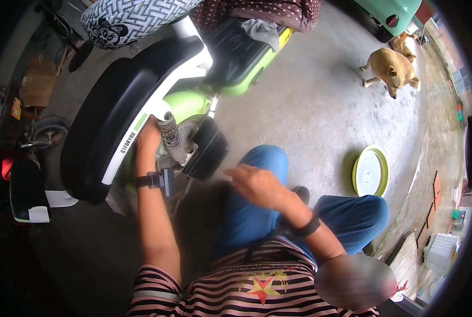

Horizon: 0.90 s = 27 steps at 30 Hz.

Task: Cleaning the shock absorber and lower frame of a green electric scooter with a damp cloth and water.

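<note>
A scooter with a long black seat (109, 119), a white frame tube bearing writing and a lime-green body (188, 104) stands before me. My left hand (149, 136) reaches in under the seat, beside the coil-spring shock absorber (170, 136). Its fingers are hidden behind the frame tube, so what they touch cannot be seen. A black plastic cover (206, 148) sits to the right of the spring. My right hand (255, 184) is over my jeans-clad knee (265, 158), with its fingers bunched together. Whether anything small is between those fingers is unclear.
A round basin with a yellow-green rim (385, 174) rests on the concrete floor at right. Two dogs are farther off, the nearer a tan dog (390, 67). A grey cloth (261, 31) hangs over the scooter's footboard. Another vehicle's black seat (27, 182) is at left.
</note>
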Each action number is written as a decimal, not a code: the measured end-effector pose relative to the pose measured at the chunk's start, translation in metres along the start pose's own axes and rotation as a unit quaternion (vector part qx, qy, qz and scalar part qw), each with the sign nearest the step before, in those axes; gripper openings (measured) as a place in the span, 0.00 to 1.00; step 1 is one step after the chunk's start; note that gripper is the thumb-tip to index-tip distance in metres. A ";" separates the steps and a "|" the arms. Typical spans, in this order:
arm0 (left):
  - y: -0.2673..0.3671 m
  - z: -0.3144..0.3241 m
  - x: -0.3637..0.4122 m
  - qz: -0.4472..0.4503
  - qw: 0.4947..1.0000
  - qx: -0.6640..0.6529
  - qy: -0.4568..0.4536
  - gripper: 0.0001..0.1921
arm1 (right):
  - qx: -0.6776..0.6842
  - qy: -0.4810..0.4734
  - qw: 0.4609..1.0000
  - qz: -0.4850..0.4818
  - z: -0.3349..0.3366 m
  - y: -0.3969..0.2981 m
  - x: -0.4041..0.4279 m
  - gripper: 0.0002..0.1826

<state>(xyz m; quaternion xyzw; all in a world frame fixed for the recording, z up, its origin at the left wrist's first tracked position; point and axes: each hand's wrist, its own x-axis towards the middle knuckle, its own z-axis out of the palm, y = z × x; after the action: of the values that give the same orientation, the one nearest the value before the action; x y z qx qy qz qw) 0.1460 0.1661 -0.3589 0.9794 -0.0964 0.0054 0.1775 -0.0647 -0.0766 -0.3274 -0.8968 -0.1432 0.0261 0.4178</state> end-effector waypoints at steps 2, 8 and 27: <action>-0.003 -0.001 0.000 -0.012 0.998 -0.060 -0.010 0.20 | -0.004 -0.009 1.000 0.006 -0.001 -0.005 0.001 0.17; 0.001 -0.004 -0.023 0.118 0.992 0.037 0.005 0.16 | -0.013 0.003 1.000 -0.016 0.005 -0.006 0.005 0.17; -0.039 0.029 -0.140 -0.038 0.951 0.038 0.304 0.20 | -0.001 -0.005 0.999 -0.032 -0.007 -0.014 -0.001 0.17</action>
<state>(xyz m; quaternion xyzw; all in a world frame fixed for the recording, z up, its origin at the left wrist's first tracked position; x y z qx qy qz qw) 0.0151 0.2182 -0.4059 0.9404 -0.0003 0.2997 0.1609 -0.0681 -0.0741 -0.3124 -0.8922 -0.1738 0.0166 0.4165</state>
